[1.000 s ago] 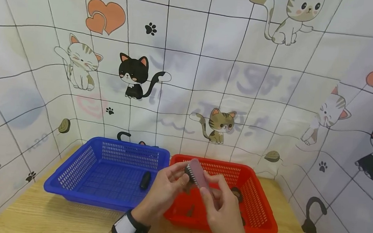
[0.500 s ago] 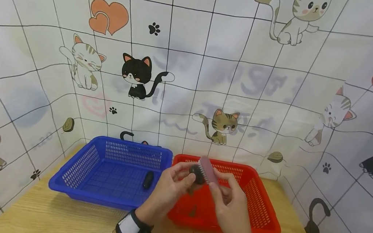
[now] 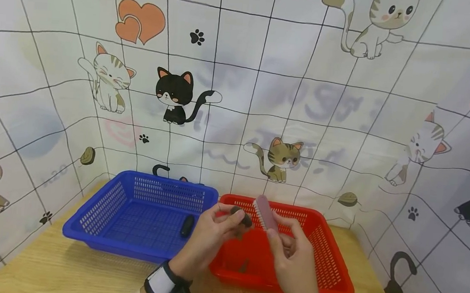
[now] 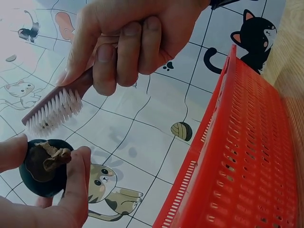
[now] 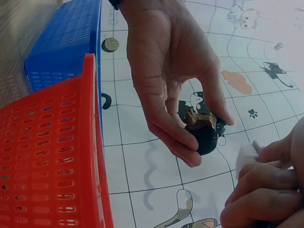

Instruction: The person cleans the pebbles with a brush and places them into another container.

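My left hand (image 3: 209, 232) grips a dark, round fruit (image 3: 243, 217) with its fingertips and thumb. Up close in the left wrist view, the fruit (image 4: 42, 172) is glossy and blackish, with a dried brown stem cap facing outward. My right hand (image 3: 294, 257) holds a small brush (image 3: 266, 213) with a mauve back and white bristles. Bristles (image 4: 57, 111) point toward the fruit, and a narrow gap shows between the two. Both hands are above the red basket (image 3: 319, 289). In the right wrist view the right hand (image 5: 270, 190) partly hides the brush.
Left of the red basket stands a blue basket (image 3: 87, 238) with a dark, elongated item (image 3: 187, 226) inside. A small brownish piece (image 3: 244, 265) lies in the red basket. Both baskets rest on a wooden table (image 3: 43, 269) before a cat-patterned wall covering (image 3: 230, 95).
The brush was against the fruit earlier; it has come away to the right and slightly up. The left hand has tilted the fruit. The head view has shifted slightly left.
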Demonstrator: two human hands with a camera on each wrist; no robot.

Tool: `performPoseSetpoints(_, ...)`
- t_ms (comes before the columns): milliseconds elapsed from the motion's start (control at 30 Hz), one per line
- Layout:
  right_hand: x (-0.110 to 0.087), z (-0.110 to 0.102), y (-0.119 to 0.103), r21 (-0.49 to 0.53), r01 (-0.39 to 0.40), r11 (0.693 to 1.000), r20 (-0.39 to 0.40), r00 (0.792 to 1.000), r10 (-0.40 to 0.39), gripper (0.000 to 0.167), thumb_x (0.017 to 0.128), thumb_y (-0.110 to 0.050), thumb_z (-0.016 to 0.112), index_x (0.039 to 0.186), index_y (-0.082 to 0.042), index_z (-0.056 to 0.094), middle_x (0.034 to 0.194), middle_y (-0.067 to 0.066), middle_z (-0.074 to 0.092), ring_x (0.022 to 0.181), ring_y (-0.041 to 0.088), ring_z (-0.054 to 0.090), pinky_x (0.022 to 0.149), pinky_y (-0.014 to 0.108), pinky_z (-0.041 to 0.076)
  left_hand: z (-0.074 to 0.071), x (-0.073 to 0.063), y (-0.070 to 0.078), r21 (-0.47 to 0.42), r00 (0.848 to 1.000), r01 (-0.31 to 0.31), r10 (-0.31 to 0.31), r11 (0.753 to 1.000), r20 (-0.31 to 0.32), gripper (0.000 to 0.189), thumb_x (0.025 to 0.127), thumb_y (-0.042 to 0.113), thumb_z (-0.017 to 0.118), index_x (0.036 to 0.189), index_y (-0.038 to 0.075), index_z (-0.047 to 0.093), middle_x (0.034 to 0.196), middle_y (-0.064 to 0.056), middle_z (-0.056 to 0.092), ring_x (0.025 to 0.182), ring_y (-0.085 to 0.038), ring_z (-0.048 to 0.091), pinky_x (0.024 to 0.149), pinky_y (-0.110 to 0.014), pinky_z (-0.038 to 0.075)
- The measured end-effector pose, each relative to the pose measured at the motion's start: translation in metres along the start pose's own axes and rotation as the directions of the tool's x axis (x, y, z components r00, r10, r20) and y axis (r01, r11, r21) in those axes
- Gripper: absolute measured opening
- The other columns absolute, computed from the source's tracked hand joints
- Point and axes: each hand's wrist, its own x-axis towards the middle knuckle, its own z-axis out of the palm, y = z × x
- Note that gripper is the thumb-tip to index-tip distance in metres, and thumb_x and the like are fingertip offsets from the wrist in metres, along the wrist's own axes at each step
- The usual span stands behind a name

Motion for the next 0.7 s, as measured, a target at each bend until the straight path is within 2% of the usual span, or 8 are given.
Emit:
performPoseSetpoints(167,-0.0008,0.0012,-0.0014,0.003,-0.014,1.0,0.006,1.0,0.014,0.04,0.116,-0.022,0.075,0.155,-0.02,0.067,0.072,0.002,0.058,0.053,0.006,0.044,0.046,0.025,0.043,-0.0012,0.0002,-0.0031,0.007,1.0,0.009,-0.009,1.0,0.006,0.057,0.112,0.039,0.081,0.156,0.005,0.066,0.125,-0.01,0.088,0.109,-0.022,0.085,0.105,-0.033,0.07)
performPoseSetpoints(267,-0.0008,0.0011,-0.0026,0.007,-0.027,1.0,0.011,1.0,0.027,0.041,0.116,-0.022,0.074,0.156,-0.02,0.066,0.074,0.004,0.06,0.054,0.007,0.045,0.047,0.024,0.044,-0.0013,0.0009,-0.0046,-0.013,1.0,0.012,-0.012,1.0,0.006,0.055,0.111,0.039,0.083,0.149,0.002,0.068,0.119,-0.008,0.089,0.109,-0.022,0.087,0.107,-0.035,0.071)
performPoseSetpoints(367,-0.0013,0.0007,-0.0033,0.01,-0.028,1.0,0.014,1.0,0.028,0.041,0.117,-0.022,0.074,0.156,-0.02,0.066,0.073,0.003,0.058,0.053,0.007,0.045,0.047,0.024,0.044,0.0003,0.0012,-0.0059,-0.029,1.0,0.015,-0.016,0.999,-0.023,0.051,0.11,0.041,0.083,0.14,0.002,0.07,0.118,-0.009,0.089,0.112,-0.025,0.088,0.108,-0.037,0.071)
performPoseSetpoints(567,-0.0023,0.0011,-0.0023,0.017,-0.012,1.0,0.026,1.0,0.012,0.039,0.117,-0.023,0.073,0.155,-0.02,0.067,0.072,0.001,0.058,0.052,0.006,0.043,0.046,0.024,0.042,0.0019,0.0032,-0.0089,-0.057,0.996,0.036,-0.04,0.998,-0.079,0.046,0.111,0.047,0.08,0.123,0.004,0.07,0.124,-0.013,0.086,0.12,-0.033,0.088,0.108,-0.042,0.07)
performPoseSetpoints(700,-0.0027,0.0017,-0.0028,0.018,-0.007,1.0,0.034,0.999,0.007,0.039,0.116,-0.024,0.074,0.155,-0.02,0.067,0.074,0.002,0.06,0.052,0.005,0.043,0.046,0.024,0.042,0.0021,0.0029,-0.0098,-0.062,0.994,0.068,-0.072,0.996,-0.077,0.048,0.113,0.051,0.076,0.122,0.004,0.07,0.126,-0.015,0.085,0.12,-0.033,0.088,0.105,-0.04,0.071)
